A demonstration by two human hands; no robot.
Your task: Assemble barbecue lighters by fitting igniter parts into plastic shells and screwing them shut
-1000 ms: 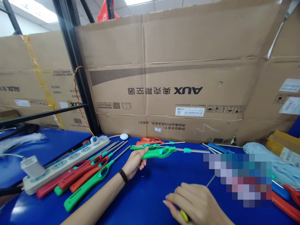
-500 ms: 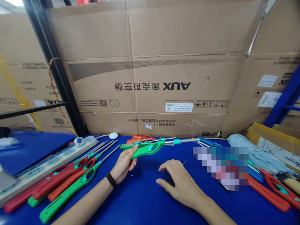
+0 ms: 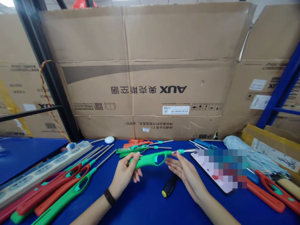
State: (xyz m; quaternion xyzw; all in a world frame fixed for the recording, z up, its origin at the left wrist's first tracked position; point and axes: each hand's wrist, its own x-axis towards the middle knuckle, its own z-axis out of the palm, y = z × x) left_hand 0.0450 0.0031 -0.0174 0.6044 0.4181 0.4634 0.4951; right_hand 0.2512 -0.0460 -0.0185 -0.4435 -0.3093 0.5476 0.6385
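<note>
My left hand (image 3: pixel 127 168) is closed around the handle of a green long-necked gas lighter (image 3: pixel 146 161), raised above the table with its metal tube pointing right. At the tube end, my right hand (image 3: pixel 184 170) has its fingers stretched out and its thumb up by the tube; whether it touches the tube I cannot tell. Below that hand, a black screwdriver (image 3: pixel 170 186) with a yellow butt lies on the blue table, its shaft hidden. Behind the held lighter lie opened green lighter parts (image 3: pixel 124 152) and an orange lighter (image 3: pixel 138 143).
Several red, orange and green lighters (image 3: pixel 63 200) lie at left beside a white power strip (image 3: pixel 44 168). To the right are a phone (image 3: pixel 211 173), partly blurred, more lighters (image 3: pixel 267 195) and a pale blue plastic bag (image 3: pixel 248 150). A large cardboard sheet (image 3: pixel 150 40) stands behind.
My right hand has opened and risen to the lighter's tube, leaving the screwdriver visible on the table. The green lighter has turned its side toward me and come slightly closer. The view has shifted slightly.
</note>
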